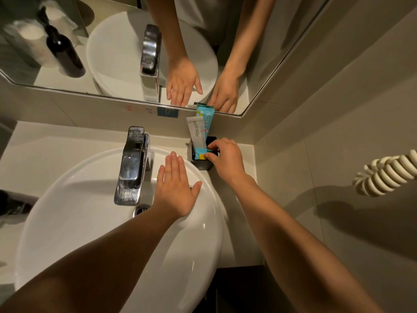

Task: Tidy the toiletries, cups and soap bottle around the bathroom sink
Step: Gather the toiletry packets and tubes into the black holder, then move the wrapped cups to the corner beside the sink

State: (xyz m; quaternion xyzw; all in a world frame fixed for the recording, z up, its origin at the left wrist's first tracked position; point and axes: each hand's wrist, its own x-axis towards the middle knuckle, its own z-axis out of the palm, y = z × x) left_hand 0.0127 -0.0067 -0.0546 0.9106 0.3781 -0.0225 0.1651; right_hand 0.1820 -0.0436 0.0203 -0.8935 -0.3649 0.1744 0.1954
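A small black holder box (204, 164) stands on the counter in the back right corner, beside the white basin (94, 222). A white sachet (196, 132) and a taller blue packet (206, 118) stand upright in it. A second blue packet (201, 153) lies low in the box, and my right hand (224, 160) pinches it with fingertips at the box's opening. My left hand (174, 188) rests flat and open on the basin's right rim, holding nothing. The dark soap bottle (64, 50) shows only in the mirror, at the upper left.
A chrome tap (132, 163) stands at the back of the basin, left of my left hand. The mirror (259, 41) runs along the back wall and meets the tiled right wall. A coiled cream cord (383, 172) hangs on the right wall. White rolls reflect behind the bottle.
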